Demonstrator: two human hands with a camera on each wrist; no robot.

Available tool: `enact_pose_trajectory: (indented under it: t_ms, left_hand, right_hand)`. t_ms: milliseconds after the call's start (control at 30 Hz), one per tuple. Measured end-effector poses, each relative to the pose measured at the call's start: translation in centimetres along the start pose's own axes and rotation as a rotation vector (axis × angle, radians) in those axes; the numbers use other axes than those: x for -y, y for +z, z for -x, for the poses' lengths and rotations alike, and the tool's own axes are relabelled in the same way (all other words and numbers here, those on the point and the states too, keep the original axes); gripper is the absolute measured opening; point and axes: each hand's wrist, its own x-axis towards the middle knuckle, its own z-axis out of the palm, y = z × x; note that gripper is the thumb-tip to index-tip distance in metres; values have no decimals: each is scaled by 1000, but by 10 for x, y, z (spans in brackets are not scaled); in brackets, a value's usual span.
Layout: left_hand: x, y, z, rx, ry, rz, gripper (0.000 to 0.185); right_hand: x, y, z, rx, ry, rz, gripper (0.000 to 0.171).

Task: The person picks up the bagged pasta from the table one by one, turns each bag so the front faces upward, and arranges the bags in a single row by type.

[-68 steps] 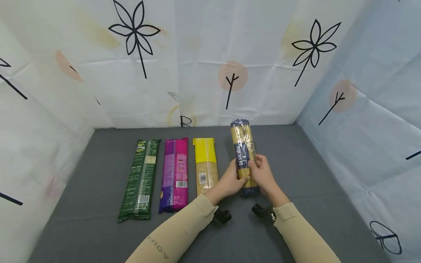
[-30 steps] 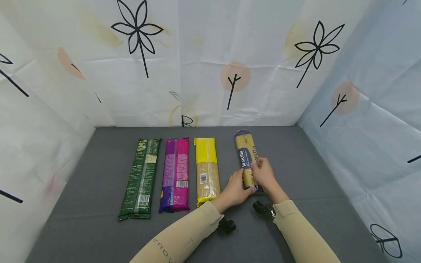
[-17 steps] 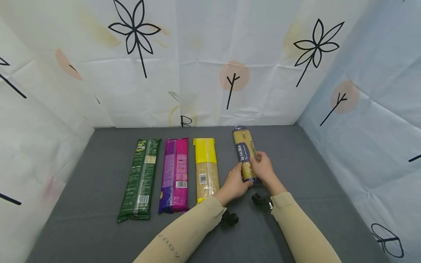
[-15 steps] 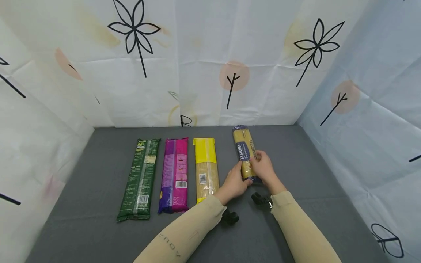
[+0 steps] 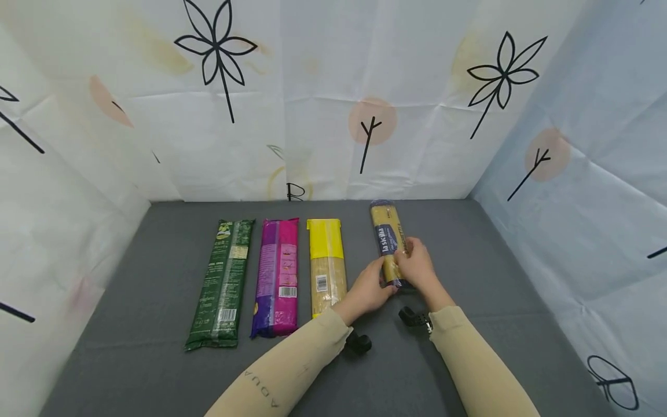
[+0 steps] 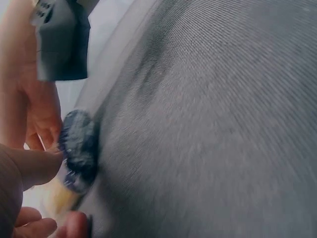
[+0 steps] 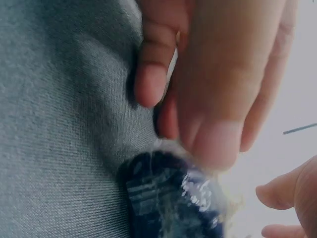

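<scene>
White sheets printed with black flowers and peach dots wall in a grey cloth surface on three sides. Four long pasta packets lie side by side on the cloth, each running away from the person. Farthest left is the green packet, next the magenta packet, then the yellow-topped packet, all flat and close together without overlapping. To the right of these, apart by a gap, is the blue-labelled spaghetti packet, its far end near the back wall and its near end between the two hands. Both arms wear beige sleeves.

Left hand curls its fingers against the left side of the spaghetti packet's near end; the left wrist view shows the dark blue end cap right by a thumb. Right hand wraps over the top and right side of the same end, its fingers bent down beside the wrapper onto the cloth. Whether the packet rests fully on the cloth cannot be told.
</scene>
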Motion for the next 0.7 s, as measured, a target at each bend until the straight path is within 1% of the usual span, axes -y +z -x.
enact_pose_trajectory:
  t_ms: [100,167,367,567,700]
  left_hand:
    - [2,-11,5,-11,16,-39,74]
    - [3,-22,9,-24,22,-70,74]
    - [12,-61,16,-75,43,-122,77]
    - [32,-98,21,-150,-3,-139,82]
    - [47,-119,27,-195,-50,-93,82]
  right_hand:
    - [8,-1,6,-42,-55,39,58]
    - [15,-2,10,-50,-77,40,58]
    - [33,3,24,-12,-100,-28,62]
    - [45,16,37,22,-145,-55,68]
    - [52,27,46,58,-175,-104,71]
